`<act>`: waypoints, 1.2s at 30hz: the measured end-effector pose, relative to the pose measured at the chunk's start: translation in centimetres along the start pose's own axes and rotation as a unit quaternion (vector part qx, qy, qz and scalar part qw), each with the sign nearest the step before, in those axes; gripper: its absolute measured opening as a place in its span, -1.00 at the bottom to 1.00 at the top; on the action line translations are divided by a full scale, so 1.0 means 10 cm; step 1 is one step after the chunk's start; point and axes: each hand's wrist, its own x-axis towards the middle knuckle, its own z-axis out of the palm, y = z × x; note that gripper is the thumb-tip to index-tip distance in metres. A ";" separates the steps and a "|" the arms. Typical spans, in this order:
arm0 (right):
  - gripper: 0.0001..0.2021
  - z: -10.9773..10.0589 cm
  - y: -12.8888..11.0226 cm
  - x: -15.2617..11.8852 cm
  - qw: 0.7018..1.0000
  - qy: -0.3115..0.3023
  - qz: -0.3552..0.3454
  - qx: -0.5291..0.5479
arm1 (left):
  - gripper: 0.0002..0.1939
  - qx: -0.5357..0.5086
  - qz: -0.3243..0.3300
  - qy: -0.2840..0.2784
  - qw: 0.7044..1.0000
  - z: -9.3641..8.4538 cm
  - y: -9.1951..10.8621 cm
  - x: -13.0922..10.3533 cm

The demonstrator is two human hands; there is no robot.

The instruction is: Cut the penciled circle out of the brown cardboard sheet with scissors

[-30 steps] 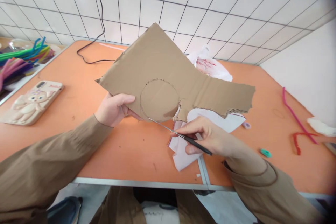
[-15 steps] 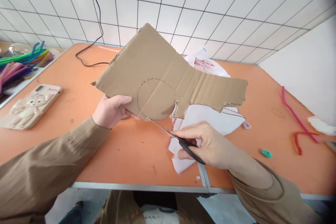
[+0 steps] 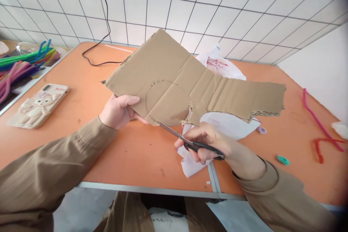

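Note:
A creased piece of brown cardboard is held up over the table, with a round outline partly cut into it. My left hand grips its lower left edge, thumb on top and fingers beneath. In my right hand is a pair of black-handled scissors, fingers wrapped round the handles. Their blades meet the cardboard at the bottom of the circle, the tips partly hidden by it. Along the right of the circle the cut edge is ragged. Under the cardboard lies white paper, partly covered.
On the orange table a phone in a cartoon case lies at left, near colourful pipe cleaners. A white plastic bag sits behind the cardboard. To the right are a teal cap-like piece and a pink pipe cleaner.
The scissors' handles have swung up and right, and my right hand's fingers have closed further round them. The cardboard's right end has shifted right and looks larger. The whole view has moved slightly.

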 end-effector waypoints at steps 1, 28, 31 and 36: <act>-0.42 0.00 0.02 0.01 1.000 -0.001 0.000 0.009 | -0.29 0.001 0.001 0.005 1.000 0.00 0.00 0.00; -0.51 -0.03 -0.09 -0.11 0.996 -0.053 -0.006 -0.075 | -0.58 0.001 0.018 0.047 0.999 -0.09 0.03 0.05; -0.50 -0.04 -0.13 -0.13 0.989 -0.115 -0.021 -0.087 | -0.78 0.000 0.008 0.059 0.998 -0.09 0.02 0.05; -0.43 -0.02 -0.12 -0.17 0.996 -0.035 -0.069 -0.053 | -0.93 0.003 0.013 0.047 0.999 -0.08 0.01 0.04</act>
